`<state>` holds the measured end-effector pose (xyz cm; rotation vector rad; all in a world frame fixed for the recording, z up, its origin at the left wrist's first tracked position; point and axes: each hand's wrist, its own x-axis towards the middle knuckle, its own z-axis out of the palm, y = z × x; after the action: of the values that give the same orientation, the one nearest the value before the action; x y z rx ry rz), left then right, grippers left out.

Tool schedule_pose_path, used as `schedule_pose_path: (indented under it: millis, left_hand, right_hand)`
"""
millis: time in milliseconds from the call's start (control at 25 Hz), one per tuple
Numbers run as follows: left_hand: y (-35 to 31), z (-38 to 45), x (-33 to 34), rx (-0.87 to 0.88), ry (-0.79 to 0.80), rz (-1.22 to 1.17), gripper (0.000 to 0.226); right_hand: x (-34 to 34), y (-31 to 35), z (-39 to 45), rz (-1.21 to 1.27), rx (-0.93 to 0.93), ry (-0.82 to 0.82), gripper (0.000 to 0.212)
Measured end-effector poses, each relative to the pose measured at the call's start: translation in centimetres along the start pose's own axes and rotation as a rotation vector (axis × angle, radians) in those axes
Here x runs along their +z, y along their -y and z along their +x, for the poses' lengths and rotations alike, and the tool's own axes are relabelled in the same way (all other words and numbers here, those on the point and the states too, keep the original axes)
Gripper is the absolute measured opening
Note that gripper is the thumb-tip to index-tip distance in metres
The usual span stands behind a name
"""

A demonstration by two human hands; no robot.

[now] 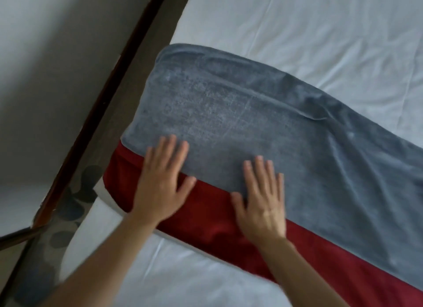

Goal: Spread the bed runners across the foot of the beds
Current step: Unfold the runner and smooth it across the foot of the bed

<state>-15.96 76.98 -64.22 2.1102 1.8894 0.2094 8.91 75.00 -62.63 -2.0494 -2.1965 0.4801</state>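
- Left hand (160, 187) lies flat with its fingers spread, pressing on the near edge of the grey runner (263, 128) where it meets the red runner (206, 219); it pinches nothing.
- Right hand (263, 203) is also flat and spread, palm on the red strip and fingertips on the grey cloth.
- Both runners lie on the white sheet (320, 32) of the bed, the grey one on top of the red, their end near the bed's left side by the dark wooden frame (109, 82).
- Risk, as I judge it: flat palms only rub the plush grey cloth, so a push could drag the top layer off the red one and skew the edges.
- A ridge (313, 116) and folds toward the right may bunch up further if the hands sweep that way.
- Pushing toward the end could slide the cloth over the mattress side.
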Motion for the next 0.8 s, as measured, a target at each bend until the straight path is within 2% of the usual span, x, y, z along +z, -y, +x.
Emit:
schedule_pose_path:
  millis: [40,120,280,400,520,640,720,800]
  left_hand:
    - [-1.6,-1.6,1.0,0.072,0.009,0.037,0.074]
    - [-1.3,-3.5,1.9,0.039,-0.003,0.098,0.072]
    - [3.1,-6.1,0.4,-0.257,0.027,0.095,0.075]
    - [1.9,-4.1,-0.9,-0.314,-0.015,0.061,0.076]
    - [-2.8,0.4,-1.3,-0.049,-0.041,0.067,0.076]
    - [-10.6,2.5,1.7,0.254,0.007,0.051,0.077]
    - [-13.6,1.5,3.9,0.374,0.089,0.134,0.077]
    - [-12.9,1.1,5.2,0.391,0.118,0.178,0.078]
  right_hand:
    - [1.0,1.9,-1.5,0.018,-0.071,0.023,0.073]
    - [1.8,2.3,-4.0,-0.002,-0.081,0.051,0.073]
    - [-0.1,-7.4,-8.9,-0.124,0.235,0.037,0.073]
    - [-1.6,-11.6,-10.3,-0.134,0.370,0.018,0.075]
    - [-2.1,-9.2,-8.3,-0.071,0.249,-0.036,0.074]
    - [-1.4,-5.9,-7.5,-0.002,0.083,-0.017,0.072]
    - [-0.8,-6.3,-8.8,-0.020,0.124,0.029,0.071]
    - [-0.9,-10.0,-11.2,-0.038,0.260,0.037,0.071]
